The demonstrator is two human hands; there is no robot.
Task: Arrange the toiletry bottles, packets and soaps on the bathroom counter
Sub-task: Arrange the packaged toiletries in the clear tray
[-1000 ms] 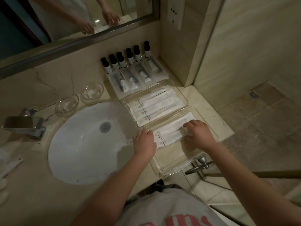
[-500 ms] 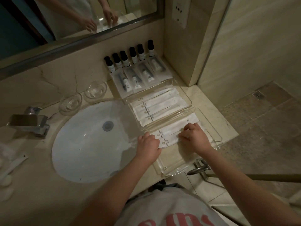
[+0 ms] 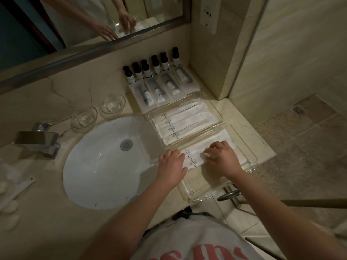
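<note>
Both hands work on the packets in the near tray.

The counter (image 3: 47,222) carries a sink (image 3: 105,166), and two clear trays lie to its right. In the near tray (image 3: 204,184) white packets (image 3: 193,156) lie crosswise at its far end. The left hand (image 3: 171,164) curls its fingers round their left end, and the right hand (image 3: 222,158) pinches their middle with bent fingertips. The far tray (image 3: 216,113) holds the far packets (image 3: 185,122) in a row. Behind it lie four sachets (image 3: 163,89), then six bottles (image 3: 155,65) upright against the wall. Two bowls (image 3: 112,104) sit left of these.
</note>
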